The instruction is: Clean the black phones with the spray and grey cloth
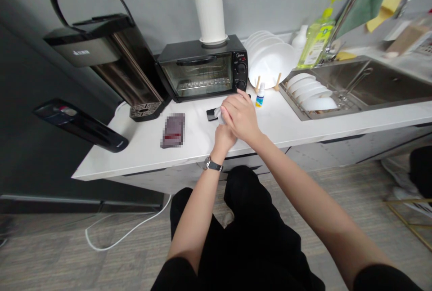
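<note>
Black trousers (249, 219) sit nearest, on a person facing the counter (141, 154), below the joined hands. Right hand (241, 113) lies over left hand (225, 138), touching; right fingers bent, mostly close together. Left fingers covered: grip cannot be told. Crumpled whitish piece (218, 112) shows at the left edge of the hands; which one holds it, unclear. Flat black item (212, 115) just left of that piece. Watch (212, 164) on left wrist. Dark rectangular item (173, 130), pixelated, farther left of the hands. Small bottle (259, 96), upright, near the right hand, beyond and rightward. Toaster oven (202, 75) directly beyond both hands.
</note>
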A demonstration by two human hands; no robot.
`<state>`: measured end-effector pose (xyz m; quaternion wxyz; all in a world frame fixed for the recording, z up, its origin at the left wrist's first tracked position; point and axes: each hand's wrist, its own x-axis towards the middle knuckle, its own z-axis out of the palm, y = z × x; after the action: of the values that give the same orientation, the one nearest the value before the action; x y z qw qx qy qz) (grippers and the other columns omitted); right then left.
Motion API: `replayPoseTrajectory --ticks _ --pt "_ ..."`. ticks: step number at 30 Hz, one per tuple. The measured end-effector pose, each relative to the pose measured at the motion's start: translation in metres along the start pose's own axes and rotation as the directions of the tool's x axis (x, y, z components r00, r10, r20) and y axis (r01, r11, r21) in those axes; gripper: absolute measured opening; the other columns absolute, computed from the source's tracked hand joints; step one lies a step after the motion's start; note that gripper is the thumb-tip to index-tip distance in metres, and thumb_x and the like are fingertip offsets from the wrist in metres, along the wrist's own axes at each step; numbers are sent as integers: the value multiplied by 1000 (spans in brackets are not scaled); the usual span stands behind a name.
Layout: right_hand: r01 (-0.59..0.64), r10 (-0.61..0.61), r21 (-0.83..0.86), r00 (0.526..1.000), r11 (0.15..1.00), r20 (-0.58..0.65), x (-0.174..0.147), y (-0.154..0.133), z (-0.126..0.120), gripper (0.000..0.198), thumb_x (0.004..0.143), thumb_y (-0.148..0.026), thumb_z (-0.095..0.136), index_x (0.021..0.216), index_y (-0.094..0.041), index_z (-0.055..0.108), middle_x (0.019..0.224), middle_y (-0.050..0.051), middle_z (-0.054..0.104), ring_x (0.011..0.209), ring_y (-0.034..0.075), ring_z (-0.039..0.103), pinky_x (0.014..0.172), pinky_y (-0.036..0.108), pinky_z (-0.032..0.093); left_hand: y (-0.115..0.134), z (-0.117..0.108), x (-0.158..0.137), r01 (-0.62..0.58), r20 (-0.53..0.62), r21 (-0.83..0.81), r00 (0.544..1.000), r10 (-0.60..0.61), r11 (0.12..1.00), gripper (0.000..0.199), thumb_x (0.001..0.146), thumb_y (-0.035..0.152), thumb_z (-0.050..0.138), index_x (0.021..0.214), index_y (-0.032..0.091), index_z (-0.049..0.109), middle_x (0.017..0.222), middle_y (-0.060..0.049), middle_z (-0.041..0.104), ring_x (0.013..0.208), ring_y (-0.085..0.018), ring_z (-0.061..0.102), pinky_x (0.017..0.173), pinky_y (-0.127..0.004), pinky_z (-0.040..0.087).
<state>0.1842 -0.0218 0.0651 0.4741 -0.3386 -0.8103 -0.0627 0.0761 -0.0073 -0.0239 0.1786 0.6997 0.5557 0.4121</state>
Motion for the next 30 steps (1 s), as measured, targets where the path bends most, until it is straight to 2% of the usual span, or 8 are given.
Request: replayPoseTrajectory --ticks 3,7,12,17,21,24,30 --pt "48 -47 -26 998 999 30 1 11 0 39 112 -38 34 96 -27 67 98 5 67 103 25 60 116 53 40 2 -2 -2 -26 59 107 998 20 994 17 94 21 63 98 16 78 84 -15 78 84 -33 74 73 -38 48" --pt "58 -58 -85 998 995 11 4 17 -2 43 113 -42 29 96 -26 65 96 6 65 99 26 59 106 49 43 7 -6 -4 -49 72 171 997 37 984 25 99 29 59 91 15 78 83 -16 79 79 -32 73 70 -37 46" --pt "-36 32 -116 999 993 -38 10 13 -3 50 114 -41 22 89 -25 62 88 7 64 93 26 58 92 44 43 12 -8 -5 -50 76 193 996 36 980 28 100 32 59 84 17 76 82 -15 79 76 -31 73 66 -35 42" --pt "-122 116 -79 991 989 -68 14 15 -2 57 113 -46 21 78 -24 59 83 8 63 90 27 58 91 45 42 15 -10 -6 -55 69 181 997 43 982 29 102 33 58 83 18 75 83 -14 79 77 -30 73 67 -34 42" --pt "-180 179 -3 978 984 -107 16 19 -1 59 113 -53 20 73 -25 54 84 8 62 91 26 58 87 43 44 17 -11 -7 -37 69 178 997 25 983 33 104 38 59 85 17 76 84 -14 80 79 -30 74 68 -33 43" --pt "-194 204 87 971 977 -128 17 26 -2 60 111 -60 19 70 -25 46 79 6 57 82 22 56 79 38 43 18 -12 -8 -31 79 164 997 18 986 37 105 44 58 88 18 78 90 -15 81 85 -29 76 73 -33 47" --pt "-295 341 287 932 911 -124 14 40 -9 64 104 -77 24 66 -26 30 63 -4 35 59 14 37 61 34 28 20 -13 -8 -31 92 166 996 16 986 37 105 46 58 97 20 82 99 -14 83 95 -28 77 82 -32 51"
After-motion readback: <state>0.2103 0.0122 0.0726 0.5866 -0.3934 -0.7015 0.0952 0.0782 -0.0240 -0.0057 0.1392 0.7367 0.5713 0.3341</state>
